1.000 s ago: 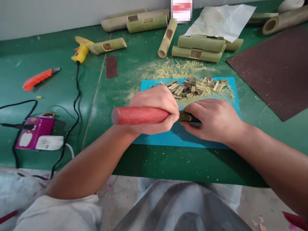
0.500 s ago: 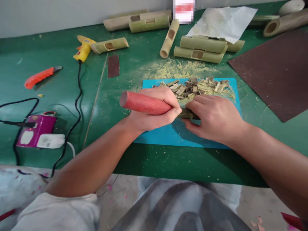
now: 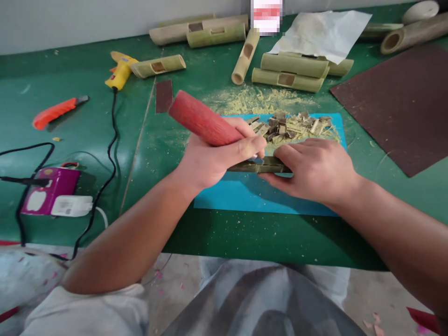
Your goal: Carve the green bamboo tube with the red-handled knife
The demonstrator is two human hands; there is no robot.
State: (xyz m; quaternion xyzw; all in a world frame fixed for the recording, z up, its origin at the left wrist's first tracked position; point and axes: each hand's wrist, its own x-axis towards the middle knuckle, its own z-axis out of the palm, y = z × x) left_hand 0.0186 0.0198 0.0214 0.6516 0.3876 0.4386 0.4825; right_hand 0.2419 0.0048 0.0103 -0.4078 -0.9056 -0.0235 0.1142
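Observation:
My left hand point(image 3: 217, 156) is wrapped round the thick red handle of a chisel point(image 3: 205, 116), whose butt end rises toward the upper left. A short bit of its metal blade shows below my fingertips, touching a dark green bamboo piece point(image 3: 245, 166). The exact shape of the blade's edge is hidden. My right hand point(image 3: 315, 170) grips the right part of the bamboo piece, thumb on the near side and fingers over the top. The bamboo lies crosswise above a blue mat point(image 3: 227, 196). Just beyond it is a heap of bamboo chips point(image 3: 280, 127).
Cut bamboo tubes point(image 3: 294, 65) lie at the back, some with rectangular openings, under a white paper sheet point(image 3: 322, 35). Left are a yellow glue gun point(image 3: 119, 70), an orange utility knife point(image 3: 58, 113) and a purple power strip point(image 3: 52, 189) with cords. Brown sandpaper point(image 3: 399, 107) lies right.
The chisel's handle has tilted up more steeply, and my left hand has turned with it, baring the blade and more of the bamboo. My right hand stays nearly in place.

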